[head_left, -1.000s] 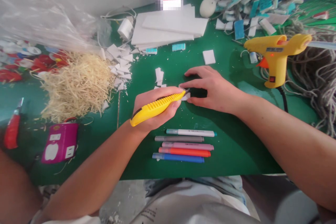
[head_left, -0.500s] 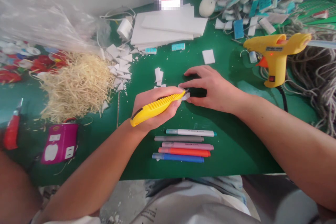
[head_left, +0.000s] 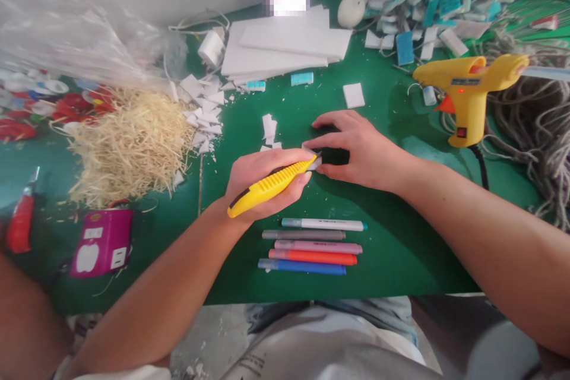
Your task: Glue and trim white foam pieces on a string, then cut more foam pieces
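My left hand (head_left: 262, 177) is wrapped round a yellow utility knife (head_left: 272, 185), whose tip points right at a small white foam piece (head_left: 316, 164). My right hand (head_left: 356, 145) steadies that piece against the green table, index finger and thumb on either side of it. The knife and my left fingers hide most of the piece and the blade. White foam scraps (head_left: 269, 127) lie just beyond my left hand, and a square white foam piece (head_left: 353, 95) lies above my right hand. Several marker pens (head_left: 307, 247) sit in a row nearer to me.
A yellow glue gun (head_left: 469, 92) stands on the right, beside grey rope (head_left: 525, 124). Stacked white foam sheets (head_left: 285, 41) lie at the back. On the left are a straw heap (head_left: 133, 142), a magenta box (head_left: 102, 243) and a red-handled cutter (head_left: 21, 219).
My left hand and the utility knife have shifted slightly to the right, toward the foam piece. My right hand has barely moved.
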### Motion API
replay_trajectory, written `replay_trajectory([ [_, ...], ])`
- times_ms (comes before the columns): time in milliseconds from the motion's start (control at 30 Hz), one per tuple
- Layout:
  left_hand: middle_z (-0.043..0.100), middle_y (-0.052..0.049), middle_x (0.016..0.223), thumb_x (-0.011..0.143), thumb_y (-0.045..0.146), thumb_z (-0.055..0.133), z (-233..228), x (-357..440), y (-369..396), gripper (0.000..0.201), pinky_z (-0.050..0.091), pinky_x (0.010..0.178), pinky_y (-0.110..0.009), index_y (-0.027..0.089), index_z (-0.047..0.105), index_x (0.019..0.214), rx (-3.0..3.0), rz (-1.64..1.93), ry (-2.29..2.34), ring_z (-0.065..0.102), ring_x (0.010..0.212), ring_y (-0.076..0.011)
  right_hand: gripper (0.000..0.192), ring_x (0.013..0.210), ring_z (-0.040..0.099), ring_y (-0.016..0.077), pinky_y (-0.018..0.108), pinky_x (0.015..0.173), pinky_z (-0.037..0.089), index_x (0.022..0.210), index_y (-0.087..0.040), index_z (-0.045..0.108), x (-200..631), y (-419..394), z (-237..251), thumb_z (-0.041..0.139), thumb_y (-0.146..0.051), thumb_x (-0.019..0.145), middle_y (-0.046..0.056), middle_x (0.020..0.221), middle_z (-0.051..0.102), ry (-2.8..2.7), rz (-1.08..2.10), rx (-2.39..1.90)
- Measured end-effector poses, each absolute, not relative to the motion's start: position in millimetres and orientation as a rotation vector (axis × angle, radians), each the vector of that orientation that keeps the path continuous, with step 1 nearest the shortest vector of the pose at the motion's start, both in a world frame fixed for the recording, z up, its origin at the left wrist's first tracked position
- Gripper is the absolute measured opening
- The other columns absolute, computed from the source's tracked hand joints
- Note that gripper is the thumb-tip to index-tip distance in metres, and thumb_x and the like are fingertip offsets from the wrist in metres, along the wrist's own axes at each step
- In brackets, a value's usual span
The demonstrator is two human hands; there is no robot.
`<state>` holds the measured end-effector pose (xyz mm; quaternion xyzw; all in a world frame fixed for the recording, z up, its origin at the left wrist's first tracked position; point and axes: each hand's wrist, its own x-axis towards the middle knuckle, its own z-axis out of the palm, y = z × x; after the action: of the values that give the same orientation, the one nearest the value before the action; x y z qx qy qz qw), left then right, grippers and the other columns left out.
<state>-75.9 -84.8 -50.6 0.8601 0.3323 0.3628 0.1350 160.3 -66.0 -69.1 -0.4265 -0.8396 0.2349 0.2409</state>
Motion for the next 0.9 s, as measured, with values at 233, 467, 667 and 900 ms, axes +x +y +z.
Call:
replay_trajectory([
  [233, 0.083, 0.0, 0.099, 0.096, 0.033, 0.063, -48.0, -77.4, -86.4, 0.019, 0.065, 0.079, -0.022, 0.024, 0.077, 0.104, 2.515, 0.998, 1.033, 0.08, 0.081, -0.0164, 0.037, 0.131, 0.056, 0.0355, 0.061, 0.114, 0.043, 0.119, -0.031, 0.081, 160.5, -66.4, -69.2, 0.073, -0.03, 0.083, 0.011, 0.139, 0.065, -2.29, 0.646, -1.174],
  [467, 0.083, 0.0, 0.099, 0.096, 0.03, 0.063, -46.6, -77.7, -87.9, 0.018, 0.064, 0.08, -0.022, 0.024, 0.077, 0.104, 2.518, 0.998, 1.053, 0.08, 0.082, -0.0161, 0.037, 0.132, 0.057, 0.0357, 0.061, 0.114, 0.043, 0.12, -0.029, 0.081, 159.9, -66.3, -68.5, 0.072, -0.031, 0.084, 0.012, 0.139, 0.066, -2.296, 0.645, -1.184],
  [667, 0.083, 0.001, 0.094, 0.094, 0.023, 0.063, -46.8, -73.6, -84.7, 0.014, 0.063, 0.077, -0.018, 0.021, 0.075, 0.101, 2.552, 1.068, 0.953, 0.078, 0.076, -0.0125, 0.037, 0.132, 0.057, 0.0364, 0.062, 0.114, 0.043, 0.12, -0.027, 0.081, 160.3, -66.3, -69.6, 0.071, -0.03, 0.084, 0.013, 0.139, 0.065, -2.291, 0.635, -1.171],
  [900, 0.083, 0.001, 0.095, 0.091, 0.026, 0.065, -48.4, -65.8, -86.1, 0.012, 0.062, 0.077, -0.02, 0.021, 0.076, 0.094, 2.389, 1.036, 1.077, 0.078, 0.078, -0.0141, 0.039, 0.133, 0.056, 0.0358, 0.061, 0.114, 0.042, 0.122, -0.029, 0.08, 161.2, -65.8, -68.8, 0.07, -0.032, 0.085, 0.012, 0.139, 0.065, -2.312, 0.643, -1.17],
])
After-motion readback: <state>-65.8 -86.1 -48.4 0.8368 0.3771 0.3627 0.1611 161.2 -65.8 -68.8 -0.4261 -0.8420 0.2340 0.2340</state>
